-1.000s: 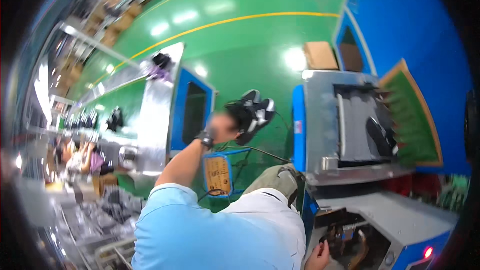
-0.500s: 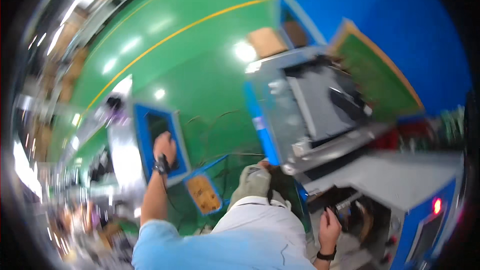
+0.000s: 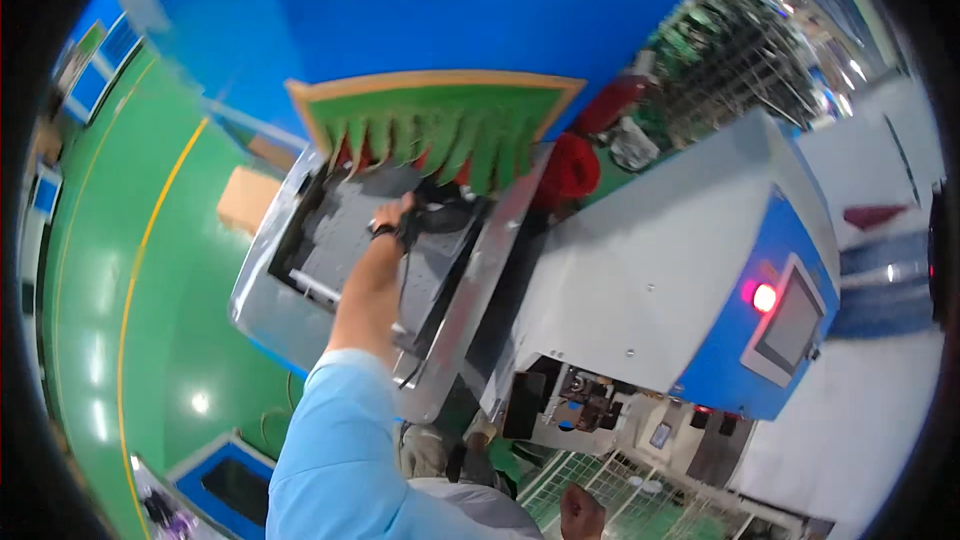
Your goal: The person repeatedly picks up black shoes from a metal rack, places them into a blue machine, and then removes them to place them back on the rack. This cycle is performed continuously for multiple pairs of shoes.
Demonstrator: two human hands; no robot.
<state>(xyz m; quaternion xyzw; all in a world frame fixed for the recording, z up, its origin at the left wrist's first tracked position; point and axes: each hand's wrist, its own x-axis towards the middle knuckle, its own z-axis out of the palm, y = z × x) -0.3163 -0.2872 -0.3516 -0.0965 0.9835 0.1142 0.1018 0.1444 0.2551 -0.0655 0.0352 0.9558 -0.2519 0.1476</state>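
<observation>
As the view swings round, the left hand [image 3: 393, 213] is across and over the flat grey conveyor belt [image 3: 345, 235] in its metal frame, when half a second ago it was away by the blue-framed dark panel [image 3: 232, 485]. That puts it right at the black shoe [image 3: 447, 218], which lies on the belt just under the ragged green fringe [image 3: 440, 115] with its tan border; for the work, it looks like the left hand alone is in reach of the shoe. Fingers bent and close together there, pointing toward the shoe, but whether they grip it, merely touch it or stop short, I cannot tell. And the right hand [image 3: 580, 513]? Down at the lower edge, away from the belt, below the grey-white machine [image 3: 650, 270] with the red light [image 3: 764, 297]; it looks curled in, but it's too shadowed to say how tightly, or whether it holds anything.
</observation>
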